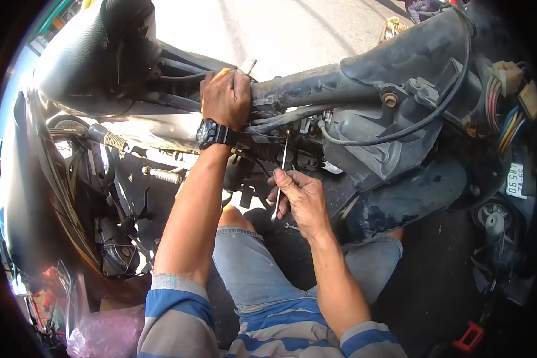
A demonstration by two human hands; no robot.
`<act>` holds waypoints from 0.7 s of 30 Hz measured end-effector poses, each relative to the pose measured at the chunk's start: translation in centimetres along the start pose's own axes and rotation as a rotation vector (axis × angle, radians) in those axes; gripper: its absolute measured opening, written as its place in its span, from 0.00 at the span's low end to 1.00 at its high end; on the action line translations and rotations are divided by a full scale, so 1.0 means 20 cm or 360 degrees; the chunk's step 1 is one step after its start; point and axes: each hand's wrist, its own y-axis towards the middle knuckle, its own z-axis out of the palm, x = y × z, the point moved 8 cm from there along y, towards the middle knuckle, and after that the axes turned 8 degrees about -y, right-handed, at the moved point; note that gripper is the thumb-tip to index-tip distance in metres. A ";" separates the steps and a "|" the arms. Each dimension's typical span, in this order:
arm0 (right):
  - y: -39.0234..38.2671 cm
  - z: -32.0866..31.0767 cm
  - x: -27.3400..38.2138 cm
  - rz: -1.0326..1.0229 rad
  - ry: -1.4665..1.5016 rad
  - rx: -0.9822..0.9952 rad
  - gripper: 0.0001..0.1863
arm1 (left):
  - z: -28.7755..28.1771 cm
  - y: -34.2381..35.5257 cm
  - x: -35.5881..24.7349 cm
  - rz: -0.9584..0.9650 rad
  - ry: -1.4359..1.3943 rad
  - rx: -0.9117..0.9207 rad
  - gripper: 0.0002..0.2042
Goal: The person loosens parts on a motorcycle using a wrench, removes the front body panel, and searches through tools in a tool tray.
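Observation:
A partly stripped motorbike stands across in front of me, its dark frame tube (307, 83) running from left to right. My left hand (225, 98), with a black watch on the wrist, is closed over the frame just behind the seat's front end; its fingertips are hidden. A pale stub (249, 64) shows just beyond the knuckles. My right hand (302, 200) pinches a slim silver wrench (284, 156) between thumb and fingers. The wrench stands nearly upright, its upper end among the parts (304, 128) under the frame, where the contact is hard to make out.
The black seat (95, 56) is at the upper left. A black cable (417, 128) loops over the plastic housing, and loose wiring connectors (507, 77) hang at the right. Another motorbike (48, 197) stands close on the left, near a pink plastic bag (107, 334). A small wrench (291, 227) lies below my right hand.

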 end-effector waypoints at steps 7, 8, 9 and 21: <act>0.03 0.10 -0.01 0.0194 0.0519 -0.0104 0.21 | 0.01 -0.07 0.08 -0.0059 0.0074 -0.0032 0.19; 0.04 0.11 0.02 0.0199 0.0519 -0.0103 0.21 | 0.00 -0.07 0.09 -0.0064 0.0076 -0.0030 0.19; 0.05 0.14 0.04 0.0208 0.0566 -0.0095 0.21 | -0.02 -0.07 0.11 -0.0075 0.0082 -0.0034 0.19; 0.19 0.08 -0.18 -0.0167 -0.0281 -0.0148 0.19 | -0.15 -0.06 0.21 -0.0169 0.0017 -0.0038 0.20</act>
